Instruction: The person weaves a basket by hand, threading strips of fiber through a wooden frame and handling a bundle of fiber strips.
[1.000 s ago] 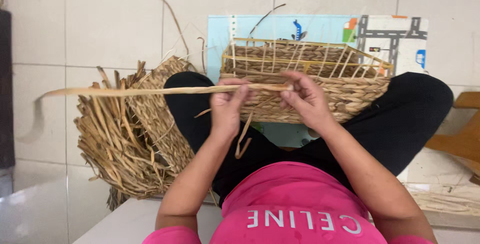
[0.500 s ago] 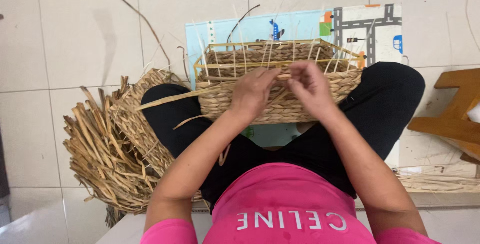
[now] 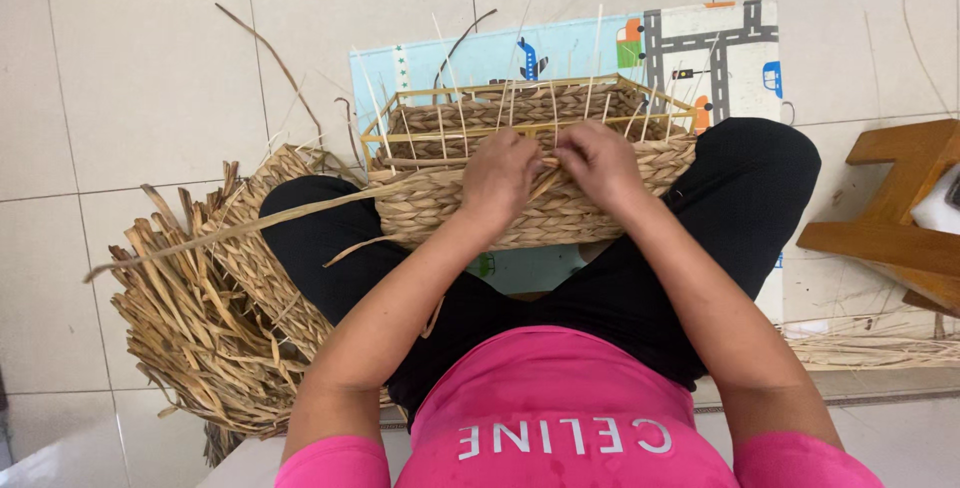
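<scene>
A rectangular woven straw basket (image 3: 560, 213) on a thin wooden frame rests across my black-clad knees. Thin upright stakes stick out of its top rim. My left hand (image 3: 498, 176) and my right hand (image 3: 597, 161) sit side by side on the basket's near rim, fingers curled. A long flat straw strand (image 3: 250, 226) runs from under my left hand out to the left, past my knee. My left hand pinches that strand at the rim. My right hand's fingers press on the weave beside it; what they grip is hidden.
A heap of dried straw and a woven straw piece (image 3: 205, 313) lies on the tile floor at my left. A printed play mat (image 3: 700, 48) lies under the basket. A wooden stool (image 3: 890, 218) stands at the right, with loose straw (image 3: 870, 348) in front of it.
The long strand, held level and stretching far left before, now slopes down-left and looks shorter. Both hands have closed in on the basket's near rim. The view has shifted right.
</scene>
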